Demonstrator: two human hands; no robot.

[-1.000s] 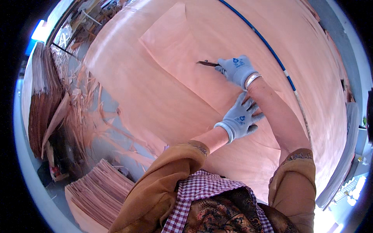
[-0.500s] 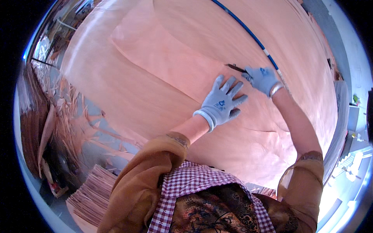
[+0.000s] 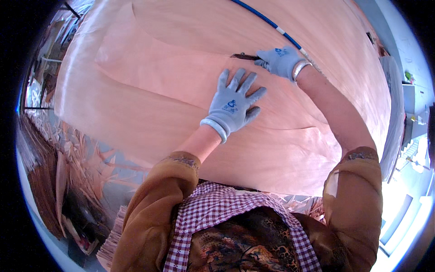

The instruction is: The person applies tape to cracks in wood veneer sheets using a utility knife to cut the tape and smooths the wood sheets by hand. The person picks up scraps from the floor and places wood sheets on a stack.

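My left hand [image 3: 233,97], in a grey-blue glove, lies palm down with fingers spread on a thin pinkish wood veneer sheet [image 3: 158,118]. Just above and right of it, my right hand [image 3: 276,61], also gloved, grips a dark knife [image 3: 244,56], whose blade points left along a fine seam in the sheet. The veneer lies in wide, slightly rippled overlapping layers, with curved edges showing. Just beyond my right hand runs a long blue rod or hose [image 3: 260,17] with pale sections, curving across the sheets.
Torn veneer scraps [image 3: 86,163] litter the floor at the left, beside a tall dark bundle of sheets [image 3: 38,172]. Another veneer stack [image 3: 108,245] stands at the lower left, partly behind my sleeve. A grey plastic-like sheet [image 3: 389,113] runs along the right edge near a pale wall.
My left hand has moved out from beneath my right wrist, now spread left of it. The knife first went rightward, then back left. The whole view has also shifted.
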